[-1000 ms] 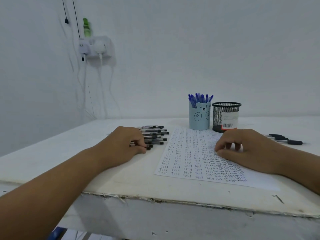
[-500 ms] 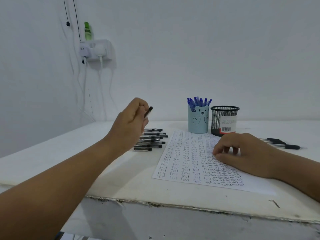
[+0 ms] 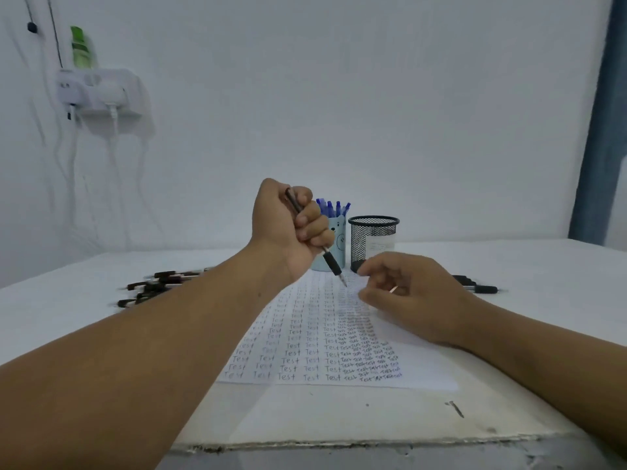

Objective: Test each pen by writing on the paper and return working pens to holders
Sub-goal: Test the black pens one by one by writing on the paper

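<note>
My left hand (image 3: 288, 228) grips a black pen (image 3: 330, 261) in a fist above the paper (image 3: 298, 344), with the tip pointing down and to the right. The sheet is covered with rows of the word "Test". My right hand (image 3: 412, 296) rests on the paper's right part with loosely curled fingers, just right of the pen tip. Behind my left hand stands a light-blue bear holder (image 3: 337, 245) full of blue pens. Beside it is a black mesh holder (image 3: 373, 240).
A pile of black pens (image 3: 156, 286) lies on the white table (image 3: 101, 310) to the left. A few more black pens (image 3: 475, 284) lie right of the mesh holder. The table's chipped front edge (image 3: 339, 444) runs below. A wall socket (image 3: 98, 93) with cables hangs at upper left.
My left hand picked a pen from the left pile, lifted it and carried it right, over the paper. My right hand stayed on the sheet and rose slightly.
</note>
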A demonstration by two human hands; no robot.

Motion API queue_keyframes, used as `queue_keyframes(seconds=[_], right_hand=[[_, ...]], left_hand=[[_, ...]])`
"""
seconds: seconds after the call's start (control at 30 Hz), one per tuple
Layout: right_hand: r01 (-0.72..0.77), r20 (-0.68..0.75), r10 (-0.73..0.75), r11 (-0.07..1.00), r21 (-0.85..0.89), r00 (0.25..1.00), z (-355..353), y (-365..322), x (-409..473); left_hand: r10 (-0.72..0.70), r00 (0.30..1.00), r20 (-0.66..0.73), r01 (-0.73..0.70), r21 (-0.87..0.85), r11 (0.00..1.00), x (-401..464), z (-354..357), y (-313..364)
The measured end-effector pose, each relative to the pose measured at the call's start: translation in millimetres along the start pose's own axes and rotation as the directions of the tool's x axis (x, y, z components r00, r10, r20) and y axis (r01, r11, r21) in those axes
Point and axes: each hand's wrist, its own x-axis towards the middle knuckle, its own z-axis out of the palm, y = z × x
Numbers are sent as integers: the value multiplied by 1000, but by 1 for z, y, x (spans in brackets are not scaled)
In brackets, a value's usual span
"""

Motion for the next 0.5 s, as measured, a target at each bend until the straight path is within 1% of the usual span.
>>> queue_keyframes(seconds=[0.03,0.1,0.17,0.27,0.33,0.37,0.4,0.43,0.47,0.5], right_hand=[[20,-48,-20,1000,-10,999,0,0,0],[87,-130,-99,991,-99,986,0,0,1],[133,-189,-168,973,-187,967,-1,-2,1],[138,-216,-195,958,-253,957,-1,-5,3],[123,-199,-173,964,-237,965,-1,-6,3],[101,-183,-142,971,-216,973,0,-7,2],[70,-168,-103,979,-190,980,0,-8,1],[38,-160,-64,986,-162,985,0,-9,1],[3,-159,-25,990,-140,987,0,-9,1],[-30,-163,10,992,-121,987,0,-10,1]], left_hand=[[-17,1000,20,17,-22,1000,1,2,-8],[-51,996,67,55,-55,997,2,8,-23],[-66,993,101,72,-52,996,2,13,-30],[-71,989,127,78,-55,995,2,15,-33],[-71,982,176,73,-5,997,1,14,-31],[-67,976,209,57,54,997,1,13,-29],[-58,967,250,19,155,988,3,10,-26],[-49,954,294,-44,301,953,8,4,-22],[-41,942,332,-124,459,880,13,-4,-17],[-34,934,356,-199,597,777,17,-13,-12]])
